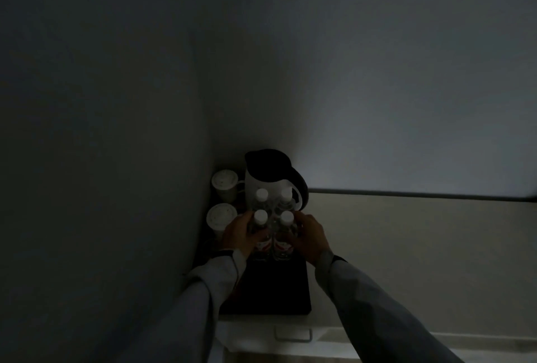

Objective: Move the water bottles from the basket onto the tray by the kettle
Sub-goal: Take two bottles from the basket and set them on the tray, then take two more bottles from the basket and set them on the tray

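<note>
Four bottles (271,217) standing upright on the dark tray (273,290), just in front of the kettle (270,176). Left hand (241,233) and right hand (309,236) wrapped around the near pair. No basket in view; probably nearly done.

The scene is very dim and grainy, with the left wall (101,130) nearly black. A faint bluish glow brightens the right wall (406,115), fading toward the corner. Fine detail is soft, and the wide lens bends the edges.
</note>
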### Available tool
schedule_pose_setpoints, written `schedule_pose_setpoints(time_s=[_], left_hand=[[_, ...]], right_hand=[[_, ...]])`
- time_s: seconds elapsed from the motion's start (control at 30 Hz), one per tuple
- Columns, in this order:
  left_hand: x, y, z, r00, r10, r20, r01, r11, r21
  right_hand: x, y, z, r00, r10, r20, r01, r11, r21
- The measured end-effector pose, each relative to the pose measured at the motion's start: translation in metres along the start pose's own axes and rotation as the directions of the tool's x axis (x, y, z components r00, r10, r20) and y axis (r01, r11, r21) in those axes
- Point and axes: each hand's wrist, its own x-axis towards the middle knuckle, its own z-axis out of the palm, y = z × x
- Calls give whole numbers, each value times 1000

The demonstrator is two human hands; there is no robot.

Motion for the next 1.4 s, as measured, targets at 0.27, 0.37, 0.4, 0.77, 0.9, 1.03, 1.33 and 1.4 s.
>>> schedule_pose_setpoints(time_s=[0.27, 0.37, 0.4, 0.77, 0.9, 1.03, 1.33, 1.4], left_hand=[[0, 3, 2, 1000, -22, 14, 22, 999, 28], [0, 3, 1, 999, -39, 23, 39, 999, 10], [-1, 3, 1, 999, -42, 21, 42, 999, 5], [-3, 10, -3, 998, -40, 50, 36, 996, 79], [-5, 16, -8, 995, -40, 92, 31, 994, 101], [-7, 31, -19, 993, -8, 118, -6, 993, 117], [1, 121, -61, 966, 259, 14, -223, 801, 556], [0, 146, -69, 956, 295, 11, -242, 761, 602]], right_hand=[[-1, 0, 0, 998, 56, 16, -57, 998, 25], [-2, 0, 0, 998, 48, 29, -49, 998, 29], [-2, -1, 0, 998, 51, 35, -52, 998, 28], [-2, -8, -4, 996, 60, 69, -59, 998, -19], [-2, -13, -10, 991, 63, 119, -56, 996, -64], [-5, -22, -32, 979, 52, 199, -26, 991, -132], [-24, -74, -123, 989, -128, -71, 97, 938, -334], [-32, -86, -148, 980, -159, -118, 99, 910, -403]])
